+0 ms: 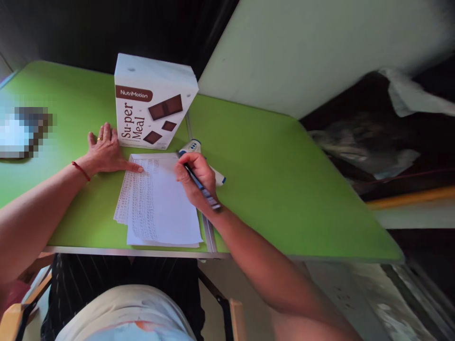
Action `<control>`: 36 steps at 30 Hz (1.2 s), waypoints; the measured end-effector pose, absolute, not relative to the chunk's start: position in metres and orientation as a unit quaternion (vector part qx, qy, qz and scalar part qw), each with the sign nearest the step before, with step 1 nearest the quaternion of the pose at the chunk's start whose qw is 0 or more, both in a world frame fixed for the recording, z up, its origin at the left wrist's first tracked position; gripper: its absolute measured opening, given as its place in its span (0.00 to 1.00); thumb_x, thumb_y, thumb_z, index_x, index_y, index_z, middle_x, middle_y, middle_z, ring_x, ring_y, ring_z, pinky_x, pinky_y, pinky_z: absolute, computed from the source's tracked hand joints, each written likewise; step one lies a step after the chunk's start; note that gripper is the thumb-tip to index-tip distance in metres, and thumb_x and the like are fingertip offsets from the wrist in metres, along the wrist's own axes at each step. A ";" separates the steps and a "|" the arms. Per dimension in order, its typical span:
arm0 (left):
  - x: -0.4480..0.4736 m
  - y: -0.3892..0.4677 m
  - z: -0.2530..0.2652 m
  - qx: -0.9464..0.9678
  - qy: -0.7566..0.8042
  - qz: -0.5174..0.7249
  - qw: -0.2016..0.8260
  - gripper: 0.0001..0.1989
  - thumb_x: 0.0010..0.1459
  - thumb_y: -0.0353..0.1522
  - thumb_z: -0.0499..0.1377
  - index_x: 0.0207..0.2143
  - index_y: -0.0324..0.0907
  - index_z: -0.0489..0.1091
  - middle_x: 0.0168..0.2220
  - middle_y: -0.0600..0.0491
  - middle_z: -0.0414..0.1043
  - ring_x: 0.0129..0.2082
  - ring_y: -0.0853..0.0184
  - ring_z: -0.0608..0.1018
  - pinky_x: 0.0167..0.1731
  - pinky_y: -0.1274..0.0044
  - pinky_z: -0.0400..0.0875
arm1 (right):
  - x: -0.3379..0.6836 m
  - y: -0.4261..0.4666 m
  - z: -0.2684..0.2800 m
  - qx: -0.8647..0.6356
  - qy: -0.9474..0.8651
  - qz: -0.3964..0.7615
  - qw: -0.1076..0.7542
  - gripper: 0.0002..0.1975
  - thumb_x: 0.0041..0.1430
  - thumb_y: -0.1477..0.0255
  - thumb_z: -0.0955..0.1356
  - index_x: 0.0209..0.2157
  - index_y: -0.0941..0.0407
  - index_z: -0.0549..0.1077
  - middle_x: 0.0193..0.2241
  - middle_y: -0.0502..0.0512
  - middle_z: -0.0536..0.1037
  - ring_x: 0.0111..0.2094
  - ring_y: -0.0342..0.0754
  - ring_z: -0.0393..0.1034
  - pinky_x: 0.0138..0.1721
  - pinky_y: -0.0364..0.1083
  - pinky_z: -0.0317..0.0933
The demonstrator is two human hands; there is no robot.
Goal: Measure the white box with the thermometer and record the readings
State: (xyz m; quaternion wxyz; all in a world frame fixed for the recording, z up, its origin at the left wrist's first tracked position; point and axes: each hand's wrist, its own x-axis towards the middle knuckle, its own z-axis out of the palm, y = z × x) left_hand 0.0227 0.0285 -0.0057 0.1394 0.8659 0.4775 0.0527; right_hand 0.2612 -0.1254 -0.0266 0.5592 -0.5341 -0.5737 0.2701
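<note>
A stack of white paper sheets (174, 203) lies before me, its left part covered with columns of small handwriting. Flat on the table beside the stack, my left hand (106, 152) has its fingers spread, and its thumb rests on the upper left of the sheets. My right hand (196, 179) is closed round a dark pen (201, 184) above the upper right of the paper. The pen's tip is close to the sheet's top edge; whether it touches cannot be made out. Partly hidden behind that hand is a white and blue device (192, 146).
A white NutriMotion box (154, 104) stands upright behind the papers. The green folding table (277, 189) has a metal seam beside the sheets. At the far left lies a blurred-out object (21, 132). A wall and dark shelving with a plastic bag (369, 147) are on the right.
</note>
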 end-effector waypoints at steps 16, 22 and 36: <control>0.031 0.022 0.006 0.844 0.506 0.035 0.175 0.87 0.37 0.74 0.68 0.84 0.40 0.31 0.84 0.28 0.32 0.82 0.23 0.35 0.75 0.37 0.28 | 0.254 -0.122 -0.030 -0.580 -0.573 0.263 0.516 0.08 0.55 0.61 0.71 0.30 0.49 0.72 0.23 0.45 0.75 0.25 0.46 0.69 0.32 0.48 0.69; 0.032 0.023 0.005 0.839 0.516 0.034 0.171 0.89 0.33 0.75 0.67 0.84 0.38 0.36 0.84 0.30 0.33 0.82 0.25 0.37 0.77 0.40 0.29 | 0.253 -0.123 -0.028 -0.602 -0.607 0.220 0.470 0.07 0.59 0.65 0.71 0.27 0.49 0.72 0.24 0.47 0.76 0.27 0.47 0.69 0.33 0.47 0.69; 0.031 0.025 0.003 0.840 0.513 0.039 0.171 0.88 0.34 0.75 0.67 0.84 0.41 0.34 0.84 0.31 0.34 0.82 0.24 0.36 0.76 0.39 0.28 | 0.255 -0.122 -0.029 -0.598 -0.633 0.212 0.444 0.07 0.60 0.66 0.70 0.28 0.49 0.71 0.25 0.48 0.76 0.29 0.47 0.69 0.34 0.47 0.69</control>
